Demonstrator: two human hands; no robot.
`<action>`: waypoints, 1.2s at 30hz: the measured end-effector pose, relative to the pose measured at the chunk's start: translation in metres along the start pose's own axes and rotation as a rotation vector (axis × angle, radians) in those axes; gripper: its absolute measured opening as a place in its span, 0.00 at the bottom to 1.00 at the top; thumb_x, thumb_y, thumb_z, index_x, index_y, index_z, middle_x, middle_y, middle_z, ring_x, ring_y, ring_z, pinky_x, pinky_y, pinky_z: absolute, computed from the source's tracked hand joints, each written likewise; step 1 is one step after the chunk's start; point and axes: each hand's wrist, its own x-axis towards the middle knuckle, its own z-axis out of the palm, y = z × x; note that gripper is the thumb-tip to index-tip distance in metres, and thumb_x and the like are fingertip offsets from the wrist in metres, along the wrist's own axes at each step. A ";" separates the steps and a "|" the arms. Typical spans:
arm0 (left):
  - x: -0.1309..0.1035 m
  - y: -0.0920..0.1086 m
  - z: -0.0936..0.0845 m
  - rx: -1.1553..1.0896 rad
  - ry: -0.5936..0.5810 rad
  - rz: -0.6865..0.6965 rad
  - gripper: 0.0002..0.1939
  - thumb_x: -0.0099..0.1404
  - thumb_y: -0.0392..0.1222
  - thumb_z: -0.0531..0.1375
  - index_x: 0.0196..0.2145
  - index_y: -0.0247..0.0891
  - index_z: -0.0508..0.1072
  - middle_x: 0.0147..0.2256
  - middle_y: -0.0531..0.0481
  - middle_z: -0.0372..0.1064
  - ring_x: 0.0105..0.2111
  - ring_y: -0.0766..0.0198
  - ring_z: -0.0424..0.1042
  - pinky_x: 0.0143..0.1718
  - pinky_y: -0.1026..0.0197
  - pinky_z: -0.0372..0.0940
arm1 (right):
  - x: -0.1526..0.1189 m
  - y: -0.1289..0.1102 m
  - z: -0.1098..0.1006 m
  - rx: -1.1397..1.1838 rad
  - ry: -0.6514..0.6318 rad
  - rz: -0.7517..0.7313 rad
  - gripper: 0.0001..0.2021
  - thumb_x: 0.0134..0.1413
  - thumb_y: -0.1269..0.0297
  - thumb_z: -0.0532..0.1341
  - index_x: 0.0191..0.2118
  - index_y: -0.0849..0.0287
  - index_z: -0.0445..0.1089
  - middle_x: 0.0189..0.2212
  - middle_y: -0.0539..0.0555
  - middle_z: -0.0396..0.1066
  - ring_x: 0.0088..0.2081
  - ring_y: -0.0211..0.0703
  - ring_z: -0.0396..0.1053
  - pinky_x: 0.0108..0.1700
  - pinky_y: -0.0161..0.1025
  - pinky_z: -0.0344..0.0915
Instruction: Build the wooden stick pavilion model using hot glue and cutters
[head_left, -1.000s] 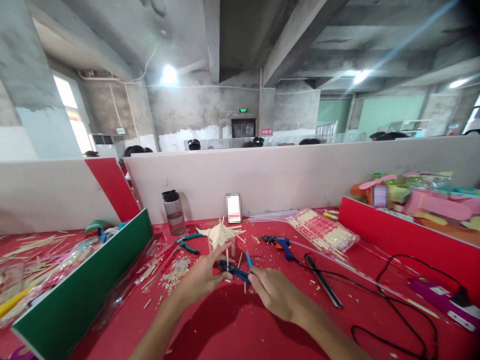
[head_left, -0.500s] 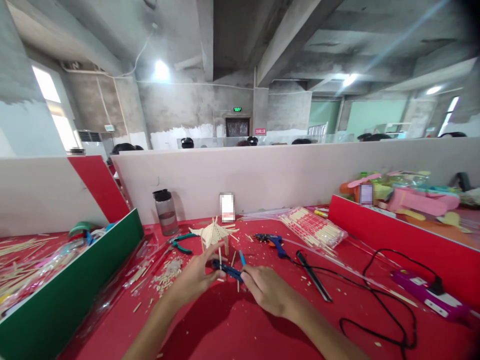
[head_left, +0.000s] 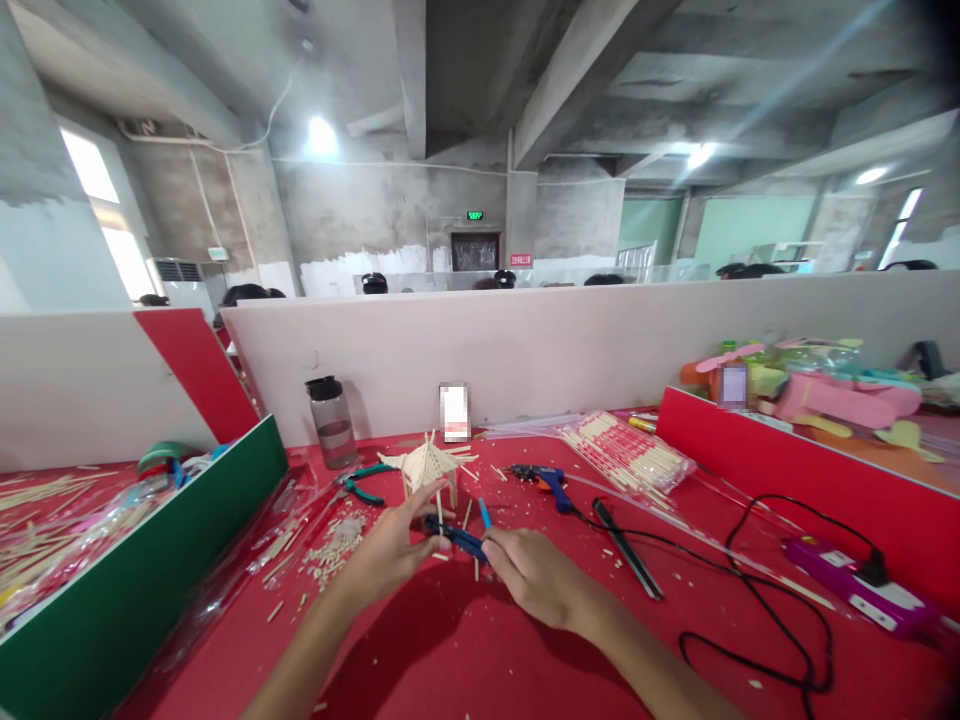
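Observation:
My right hand (head_left: 536, 575) is closed around the blue handles of a pair of pliers (head_left: 466, 543). Their dark jaws point left, at a thin wooden stick (head_left: 440, 512) that stands between the thumb and forefinger of my left hand (head_left: 394, 545). Whether the jaws touch the stick is too small to tell. Just behind my left fingers stands a small pavilion model (head_left: 426, 466) made of wooden sticks, with a pointed roof and post legs. Loose stick pieces lie around it.
Green-handled pliers (head_left: 363, 490) and cut bits (head_left: 337, 550) lie left, near a water bottle (head_left: 331, 425). To the right are a blue glue gun (head_left: 551, 485), a utility knife (head_left: 628, 550), bagged sticks (head_left: 626, 455) and a purple power strip (head_left: 859, 585) with a cable. Partitions border the red table.
Almost nothing differs. Both hands, the pliers and the stick stay in nearly the same place, with only a slight shift of the view.

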 end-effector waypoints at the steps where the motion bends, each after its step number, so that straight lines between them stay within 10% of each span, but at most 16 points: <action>1: 0.000 0.001 0.000 -0.002 0.003 -0.002 0.36 0.65 0.42 0.62 0.68 0.43 0.55 0.50 0.41 0.76 0.50 0.52 0.75 0.53 0.54 0.65 | 0.000 0.000 0.000 0.002 0.002 0.003 0.20 0.72 0.56 0.43 0.35 0.57 0.66 0.28 0.53 0.72 0.30 0.43 0.69 0.32 0.37 0.51; 36: -0.002 0.003 -0.006 -0.009 0.010 -0.018 0.36 0.63 0.38 0.62 0.67 0.46 0.57 0.52 0.45 0.75 0.51 0.54 0.74 0.54 0.56 0.66 | 0.000 -0.003 0.007 0.010 0.026 -0.003 0.22 0.73 0.57 0.41 0.32 0.57 0.65 0.26 0.51 0.70 0.28 0.41 0.66 0.31 0.37 0.49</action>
